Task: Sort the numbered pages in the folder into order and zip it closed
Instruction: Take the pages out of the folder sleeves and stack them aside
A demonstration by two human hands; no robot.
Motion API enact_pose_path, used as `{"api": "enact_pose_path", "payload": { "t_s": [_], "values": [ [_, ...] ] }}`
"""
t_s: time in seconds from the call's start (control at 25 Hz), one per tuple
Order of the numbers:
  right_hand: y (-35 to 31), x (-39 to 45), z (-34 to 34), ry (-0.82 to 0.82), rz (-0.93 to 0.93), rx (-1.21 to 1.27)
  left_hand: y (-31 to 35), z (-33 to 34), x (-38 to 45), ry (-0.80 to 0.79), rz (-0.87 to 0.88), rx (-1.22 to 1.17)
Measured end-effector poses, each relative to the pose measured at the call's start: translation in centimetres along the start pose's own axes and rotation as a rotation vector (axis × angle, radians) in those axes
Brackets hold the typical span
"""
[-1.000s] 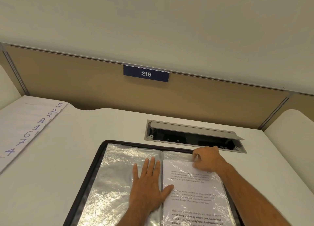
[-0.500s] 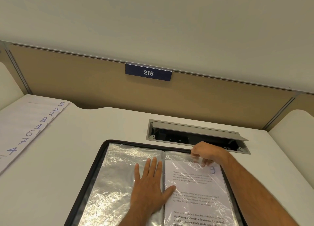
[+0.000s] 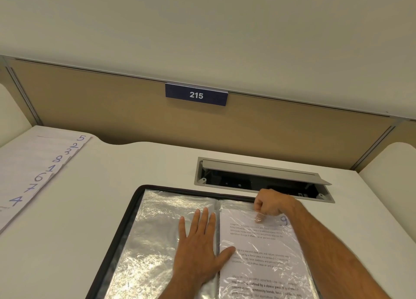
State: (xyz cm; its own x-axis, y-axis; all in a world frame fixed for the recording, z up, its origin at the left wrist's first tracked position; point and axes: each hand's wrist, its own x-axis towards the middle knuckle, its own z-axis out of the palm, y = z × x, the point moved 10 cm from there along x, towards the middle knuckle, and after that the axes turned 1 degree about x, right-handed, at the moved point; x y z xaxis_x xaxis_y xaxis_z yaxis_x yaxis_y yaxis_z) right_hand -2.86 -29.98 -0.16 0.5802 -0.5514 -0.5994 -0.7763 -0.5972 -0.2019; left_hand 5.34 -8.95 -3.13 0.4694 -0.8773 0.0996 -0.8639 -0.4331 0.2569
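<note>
the folder (image 3: 126, 242) is lying open on the worktop (image 3: 78, 242), black-edged, its clear sleeves glinting. the left hand (image 3: 200, 251) is pressing flat beside the spine, fingers straight. on the right, page 9 (image 3: 258, 260) is sitting in a sleeve, and the right hand (image 3: 270, 205) is curling over its top edge, fingertips pinching there. far left, loose pages (image 3: 33, 170) are lying fanned, numbers showing.

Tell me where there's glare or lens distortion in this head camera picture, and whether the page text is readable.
Head view: bright crinkled glare covers the empty plastic sleeve beside the left hand; lighter streaks cross the page under the right hand, so its small print is mostly unreadable, though the handwritten 9 shows. The wide lens bows the partition and desk edges.
</note>
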Motion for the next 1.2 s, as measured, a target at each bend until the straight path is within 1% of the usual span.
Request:
{"api": "enact_pose_path", "payload": {
  "t_s": [0.08, 0.2, 0.28, 0.48, 0.64, 0.72, 0.84, 0.96, 1.04, 1.08, 1.16, 1.2],
  "values": [
    [0.1, 0.1, -0.8, 0.074, -0.031, -0.015, 0.2, -0.2, 0.1, 0.008, 0.01, 0.0],
    [0.0, -0.2, -3.3, 0.265, -0.065, -0.053, 0.3, -0.3, 0.1, 0.0, 0.008, -0.005],
    [-0.3, -0.5, -4.8, 0.378, -0.057, -0.079, 0.4, -0.3, 0.1, -0.023, 0.011, -0.027],
    [-1.3, -1.4, -9.3, 0.64, -0.052, -0.138, 0.4, -0.2, 0.1, -0.013, 0.017, -0.026],
    [-2.2, -2.6, -13.3, 0.79, -0.081, -0.195, 0.5, -0.3, 0.1, 0.034, 0.029, -0.011],
    [-3.2, -4.0, -15.5, 0.906, -0.126, -0.189, 0.5, -0.3, 0.2, 0.023, 0.027, -0.001],
    [-5.1, -7.2, -18.1, 1.104, -0.26, -0.174, 0.6, -0.4, 0.2, 0.035, 0.038, -0.012],
    [-6.4, -10.2, -19.5, 1.246, -0.386, -0.137, 0.4, -0.4, 0.3, 0.004, 0.011, -0.024],
    [-6.3, -11.9, -20.1, 1.329, -0.424, -0.117, 0.4, -0.4, 0.3, -0.107, -0.001, -0.036],
    [-6.1, -12.6, -20.4, 1.364, -0.427, -0.108, 0.4, -0.3, 0.4, -0.131, -0.001, -0.013],
    [-5.9, -13.9, -20.9, 1.409, -0.433, -0.114, -0.1, 0.5, 0.1, -0.256, -0.042, -0.009],
    [-5.9, -14.5, -21.1, 1.426, -0.448, -0.128, -0.2, 0.7, 0.1, -0.285, -0.054, 0.002]
  ]
}}
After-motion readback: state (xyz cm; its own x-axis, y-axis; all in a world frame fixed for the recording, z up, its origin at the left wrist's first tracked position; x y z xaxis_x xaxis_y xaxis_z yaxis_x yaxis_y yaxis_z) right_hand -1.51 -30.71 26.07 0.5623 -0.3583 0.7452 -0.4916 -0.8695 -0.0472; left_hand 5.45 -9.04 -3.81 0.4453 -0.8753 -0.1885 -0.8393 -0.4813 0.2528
